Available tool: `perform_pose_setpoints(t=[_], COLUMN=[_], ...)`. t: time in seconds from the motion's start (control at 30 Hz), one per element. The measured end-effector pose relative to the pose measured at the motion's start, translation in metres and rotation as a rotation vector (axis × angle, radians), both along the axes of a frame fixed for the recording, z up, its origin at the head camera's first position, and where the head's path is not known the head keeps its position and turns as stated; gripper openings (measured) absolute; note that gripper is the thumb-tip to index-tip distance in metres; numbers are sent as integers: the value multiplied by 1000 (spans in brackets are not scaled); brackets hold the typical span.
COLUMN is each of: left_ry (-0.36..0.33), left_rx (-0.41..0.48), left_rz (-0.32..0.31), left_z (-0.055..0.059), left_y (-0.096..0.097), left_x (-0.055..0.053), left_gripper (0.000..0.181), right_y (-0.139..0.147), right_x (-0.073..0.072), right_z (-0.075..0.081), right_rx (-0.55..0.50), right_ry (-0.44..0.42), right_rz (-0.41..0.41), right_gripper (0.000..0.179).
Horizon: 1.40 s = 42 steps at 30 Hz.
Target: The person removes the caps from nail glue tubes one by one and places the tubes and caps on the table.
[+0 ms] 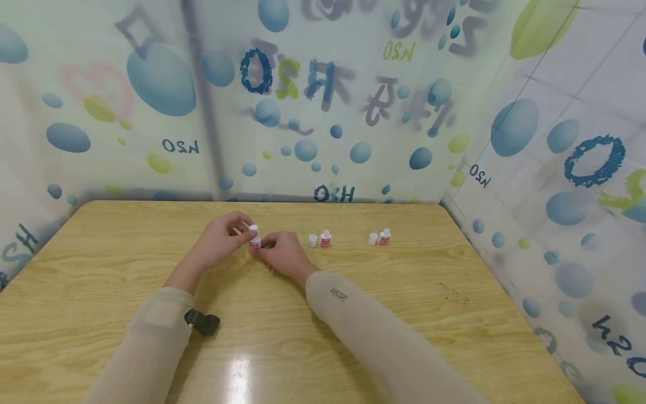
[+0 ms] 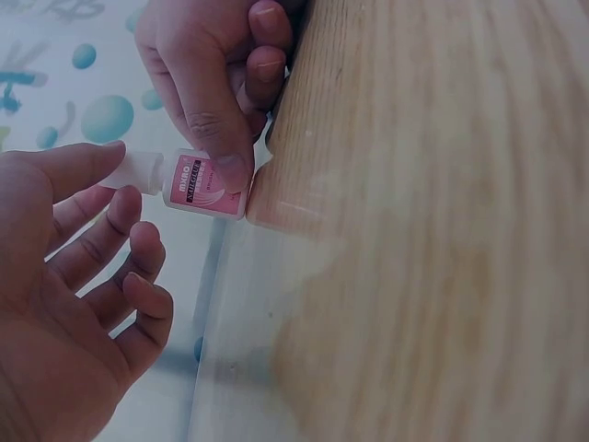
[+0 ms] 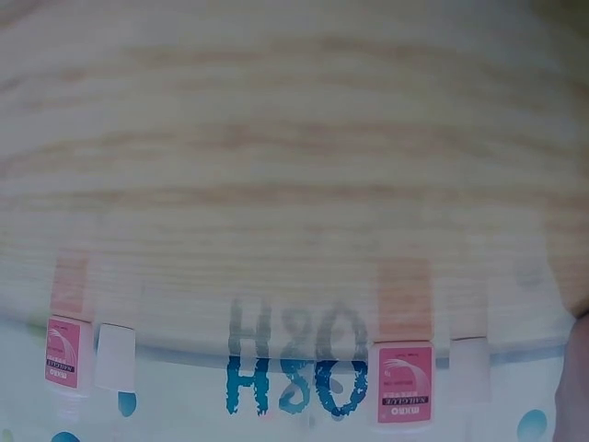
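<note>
A small nail glue bottle [image 2: 202, 184] with a pink label stands on the wooden table [image 1: 353, 325], left of the middle. My left hand [image 1: 222, 238] pinches its white cap [image 2: 140, 172] between thumb and forefinger, the other fingers loosely bent. From the right, my right hand [image 1: 285, 252] holds the body of the same bottle, its thumb lying across the label. The cap sits at the neck end of the bottle. In the right wrist view only a sliver of a hand shows at the right edge.
Right of my hands stands a second nail glue bottle [image 1: 325, 239] with a white brush cap [image 1: 313, 240] beside it. Farther right is a third bottle [image 1: 384, 237] with its brush cap [image 1: 373, 239]. A patterned wall [image 1: 303, 168] closes off the table's far edge.
</note>
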State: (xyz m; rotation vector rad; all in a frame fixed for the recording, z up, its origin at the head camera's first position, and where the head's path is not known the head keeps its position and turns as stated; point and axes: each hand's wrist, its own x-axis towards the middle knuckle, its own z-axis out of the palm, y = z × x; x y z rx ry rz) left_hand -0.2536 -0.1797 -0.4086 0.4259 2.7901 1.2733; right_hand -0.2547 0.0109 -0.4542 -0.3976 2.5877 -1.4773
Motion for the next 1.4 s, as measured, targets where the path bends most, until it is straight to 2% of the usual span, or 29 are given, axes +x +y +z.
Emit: perform_pose_setpoints(t=[0.37,0.73,1.4], left_ry=[3,-8,-24], left_rx=[22,28,29], left_rz=[7,6,-4], left_z=[-3,-5,-8], left_y=[-2,-2,-3], left_x=[-3,-1,-3], left_gripper=[28,30,33], right_y=[0,0,0], right_x=[1,4,3], right_z=[2,5,1], right_rx=[18,20,44], right_ry=[8,-11,31], right_rz=[2,1,10], right_gripper=[16,17,19])
